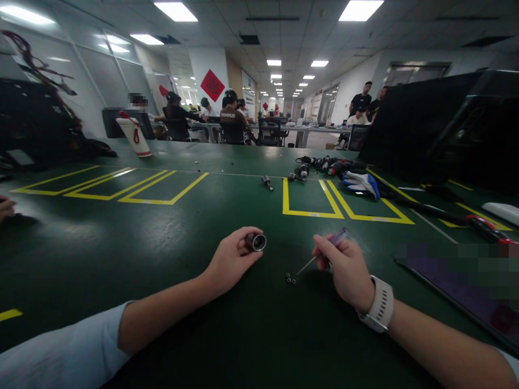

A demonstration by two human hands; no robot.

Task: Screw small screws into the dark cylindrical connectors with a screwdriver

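Observation:
My left hand (231, 258) rests on the green table (170, 243) with its fingers closed around a small dark metal cylinder (257, 241), open end facing the camera. My right hand (344, 267), with a white watch on the wrist, grips a small screwdriver (324, 249) with a clear purple handle. The thin tip points down and left toward a few tiny dark screws (290, 279) lying on the table between the hands.
Yellow tape rectangles (162, 186) mark the table. A small metal part (266, 182), more dark parts (320, 165) and blue-white gloves (360, 183) lie farther back. A red-handled tool (484, 228) and a dark flat device (458, 286) are right. A white cup (134, 136) stands back left. People sit at far tables.

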